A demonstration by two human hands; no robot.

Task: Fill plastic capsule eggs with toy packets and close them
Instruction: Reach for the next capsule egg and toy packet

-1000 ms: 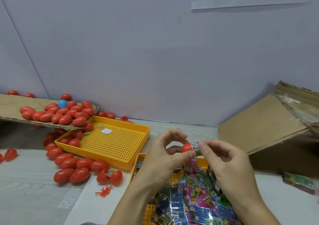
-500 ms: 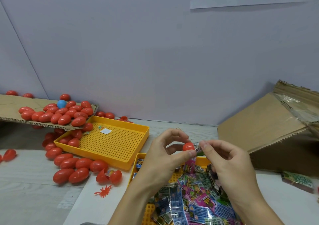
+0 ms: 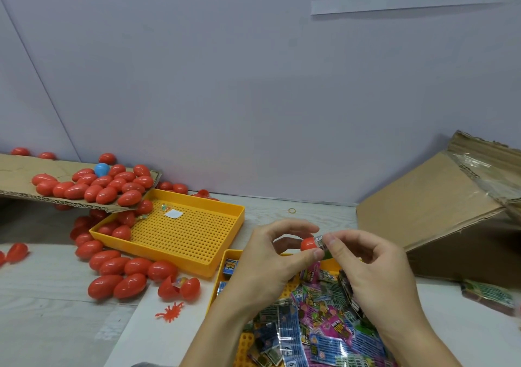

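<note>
Head view: left hand (image 3: 265,256) pinches one red capsule half (image 3: 308,244) above the packet tray (image 3: 225,256), right hand (image 3: 363,256) pressing one toy packet (image 3: 324,247) into it. Two yellow trays on the desk (image 3: 42,310), one blue egg (image 3: 101,169) among many red eggs (image 3: 118,265).

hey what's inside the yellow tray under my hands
Toy packets fill the near yellow tray, piled over its perforated floor. Both hands and forearms cover part of it, so what lies beneath them cannot be seen.

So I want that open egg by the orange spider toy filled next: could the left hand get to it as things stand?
Probably not yet: the left hand is pinching a red egg half. The open egg itself lies uncovered on the table, left of it.
</note>
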